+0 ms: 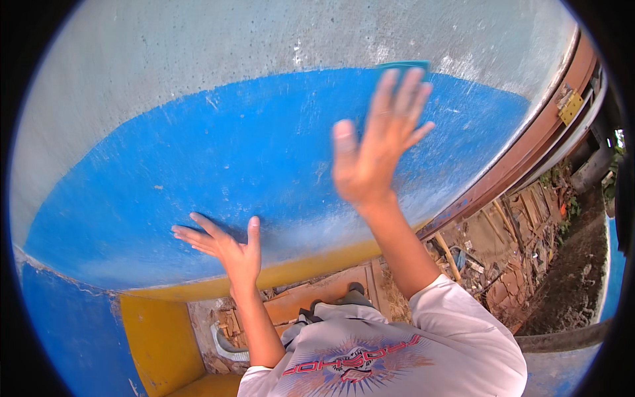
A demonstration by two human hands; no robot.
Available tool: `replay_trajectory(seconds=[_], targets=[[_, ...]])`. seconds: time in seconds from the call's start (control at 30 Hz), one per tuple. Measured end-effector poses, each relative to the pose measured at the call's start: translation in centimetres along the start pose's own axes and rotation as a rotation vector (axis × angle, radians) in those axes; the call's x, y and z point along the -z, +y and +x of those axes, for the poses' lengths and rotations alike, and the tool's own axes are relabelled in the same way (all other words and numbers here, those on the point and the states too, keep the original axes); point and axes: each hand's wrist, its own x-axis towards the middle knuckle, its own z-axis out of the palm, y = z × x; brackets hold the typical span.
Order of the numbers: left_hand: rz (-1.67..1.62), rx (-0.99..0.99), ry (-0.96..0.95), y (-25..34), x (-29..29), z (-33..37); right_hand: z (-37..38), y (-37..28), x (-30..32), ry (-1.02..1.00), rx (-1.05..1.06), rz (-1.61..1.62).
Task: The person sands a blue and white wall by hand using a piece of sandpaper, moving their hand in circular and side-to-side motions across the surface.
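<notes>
My right hand [382,135] is raised to the wall, slightly blurred, its fingers stretched over a flat teal sheet [405,65] that it holds against the surface. Only the top edge and a corner of the sheet show; the fingers cover the rest, and its kind cannot be made out. The sheet lies at the border where the wall's blue paint [278,145] meets the grey upper part [218,40]. Lower and to the left, my left hand [231,250] is open, fingers and thumb spread, at or just off the blue paint; contact is unclear.
Pale scuffs mark the wall around the sheet. A yellow band [324,261] runs along the wall's foot. To the right is a brown frame [529,142] with a yellow hinge [569,108]. Rubble and sticks [489,238] cover the ground. A blue side wall [66,324] meets this one at left.
</notes>
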Motion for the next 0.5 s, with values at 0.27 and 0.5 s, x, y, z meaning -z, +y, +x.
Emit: replay_trajectory(seconds=[0.27,0.5], targets=[[-0.002,-0.041,-0.071,0.3,0.5,-0.2,-5.5,3.0,2.0,-0.405,0.442,-0.194],[-0.004,-0.018,-0.059,0.1,0.5,0.0,-1.5,3.2,2.2,-0.555,0.729,-0.222]])
